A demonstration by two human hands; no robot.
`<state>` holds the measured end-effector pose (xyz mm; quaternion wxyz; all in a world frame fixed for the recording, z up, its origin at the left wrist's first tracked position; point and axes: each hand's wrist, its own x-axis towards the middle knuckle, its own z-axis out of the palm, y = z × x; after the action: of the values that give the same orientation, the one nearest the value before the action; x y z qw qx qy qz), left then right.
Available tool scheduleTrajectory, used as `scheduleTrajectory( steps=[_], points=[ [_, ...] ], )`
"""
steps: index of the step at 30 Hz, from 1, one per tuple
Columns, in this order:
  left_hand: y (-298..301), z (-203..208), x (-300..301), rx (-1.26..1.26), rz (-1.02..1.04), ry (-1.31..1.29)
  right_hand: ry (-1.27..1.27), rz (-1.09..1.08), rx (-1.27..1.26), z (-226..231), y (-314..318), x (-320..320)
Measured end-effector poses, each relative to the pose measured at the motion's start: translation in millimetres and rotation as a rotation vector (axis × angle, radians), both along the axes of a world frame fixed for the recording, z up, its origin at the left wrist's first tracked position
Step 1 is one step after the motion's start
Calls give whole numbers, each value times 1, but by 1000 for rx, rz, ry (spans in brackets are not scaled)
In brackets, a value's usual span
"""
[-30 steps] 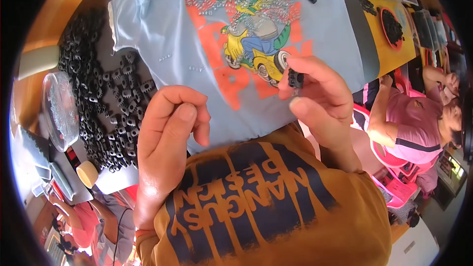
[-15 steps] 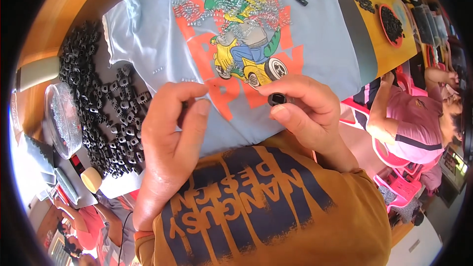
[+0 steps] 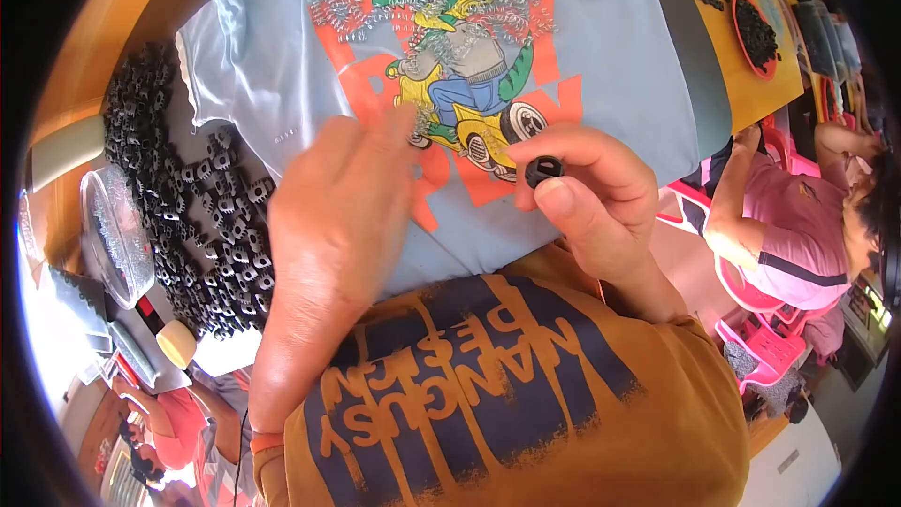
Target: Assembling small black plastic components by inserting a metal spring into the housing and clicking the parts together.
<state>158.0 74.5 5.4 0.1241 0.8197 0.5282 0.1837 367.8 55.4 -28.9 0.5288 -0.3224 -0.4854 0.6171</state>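
Reaching forward, the left hand (image 3: 343, 197) had left its place beside the right and stretched, fingers open and empty, toward the small metal springs (image 3: 413, 0) scattered on the light-blue printed T-shirt (image 3: 610, 47). The right hand (image 3: 591, 197) still pinched the small black round part (image 3: 542, 170) over the shirt's near edge, so the part likely awaited a spring.

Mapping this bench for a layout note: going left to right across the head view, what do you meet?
Clear plastic container → pile of black parts → left hand → right hand pinching a small black part → seated person in pink.
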Motion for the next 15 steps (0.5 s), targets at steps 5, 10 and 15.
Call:
scheduleTrajectory(
  steps=[5,10,15],
  points=[
    [6,-2,0,28,17,47,-79,1,-16,4,0,2],
    [-1,6,-8,-61,128,21,-41,29,30,-1,3,2],
    [0,6,-7,-88,-7,-6,-85,17,35,-2,2,1]
  ],
)
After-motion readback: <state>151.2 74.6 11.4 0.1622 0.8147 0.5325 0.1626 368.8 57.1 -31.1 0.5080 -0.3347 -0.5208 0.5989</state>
